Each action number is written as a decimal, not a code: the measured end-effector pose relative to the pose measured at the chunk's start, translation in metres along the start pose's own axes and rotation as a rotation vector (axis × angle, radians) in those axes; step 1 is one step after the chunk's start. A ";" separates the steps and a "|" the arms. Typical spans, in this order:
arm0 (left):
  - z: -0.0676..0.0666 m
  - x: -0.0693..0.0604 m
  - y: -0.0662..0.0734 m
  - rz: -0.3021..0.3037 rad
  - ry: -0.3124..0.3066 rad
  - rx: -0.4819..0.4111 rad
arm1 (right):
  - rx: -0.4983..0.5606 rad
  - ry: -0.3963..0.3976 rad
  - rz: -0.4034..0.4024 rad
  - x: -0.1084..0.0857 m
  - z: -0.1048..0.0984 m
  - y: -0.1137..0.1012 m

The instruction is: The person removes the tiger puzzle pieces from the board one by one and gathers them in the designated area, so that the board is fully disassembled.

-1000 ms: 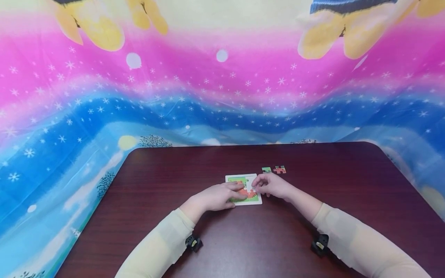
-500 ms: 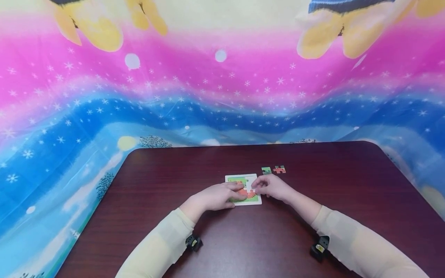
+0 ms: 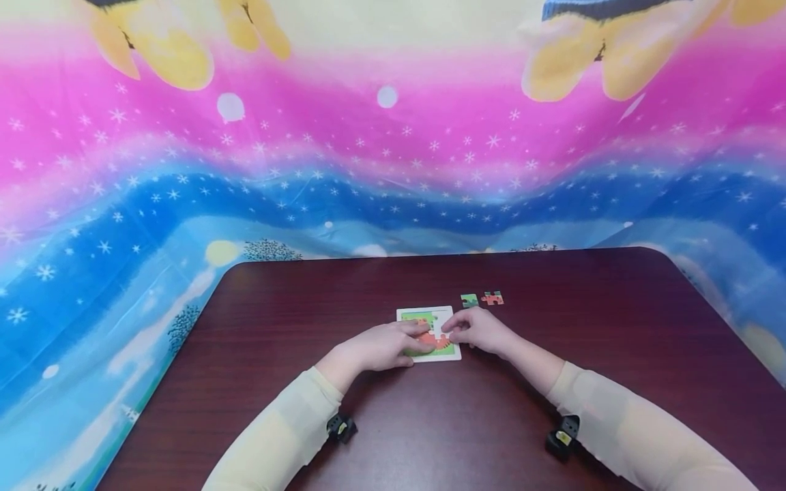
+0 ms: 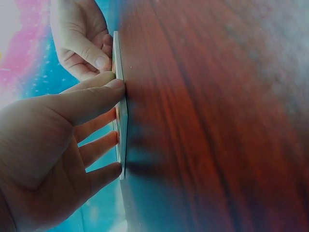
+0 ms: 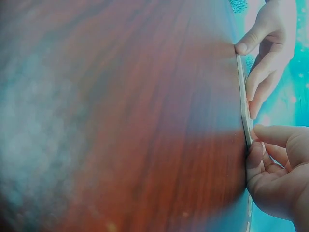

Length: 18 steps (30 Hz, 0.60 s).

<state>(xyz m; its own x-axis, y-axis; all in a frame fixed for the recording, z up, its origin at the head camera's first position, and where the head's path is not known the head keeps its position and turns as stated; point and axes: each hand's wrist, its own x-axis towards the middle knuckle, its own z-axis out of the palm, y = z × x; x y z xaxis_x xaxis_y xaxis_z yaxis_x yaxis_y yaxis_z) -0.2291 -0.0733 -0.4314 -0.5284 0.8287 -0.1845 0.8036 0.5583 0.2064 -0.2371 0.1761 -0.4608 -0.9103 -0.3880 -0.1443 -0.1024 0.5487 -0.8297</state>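
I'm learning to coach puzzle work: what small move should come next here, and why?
Probably the right grip should reach for the loose green piece: the puzzle board shows a white gap at upper right, that piece lies just beyond, and the left grip rests on the board. Whether the right grip holds anything is unclear.

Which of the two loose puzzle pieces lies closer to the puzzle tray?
The mostly green piece, just beyond the right hand; the mainly orange-red piece lies to its right, farther from the tray.
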 end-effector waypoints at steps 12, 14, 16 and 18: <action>-0.001 -0.001 0.000 0.014 0.010 0.002 | -0.012 -0.009 -0.015 0.000 -0.001 -0.002; -0.001 0.000 0.000 0.011 0.007 0.002 | -0.007 -0.010 -0.014 -0.001 -0.001 -0.002; -0.001 0.000 0.000 0.010 0.005 0.000 | -0.002 -0.012 -0.011 -0.001 -0.001 -0.002; -0.001 0.000 0.000 0.009 0.003 0.002 | 0.003 -0.013 -0.006 -0.001 -0.001 -0.001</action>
<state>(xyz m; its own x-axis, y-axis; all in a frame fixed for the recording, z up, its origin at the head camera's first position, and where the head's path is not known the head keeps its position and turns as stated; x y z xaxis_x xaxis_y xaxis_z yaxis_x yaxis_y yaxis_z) -0.2290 -0.0729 -0.4308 -0.5217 0.8340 -0.1798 0.8089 0.5505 0.2064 -0.2365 0.1767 -0.4591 -0.9046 -0.4005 -0.1462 -0.1063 0.5440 -0.8323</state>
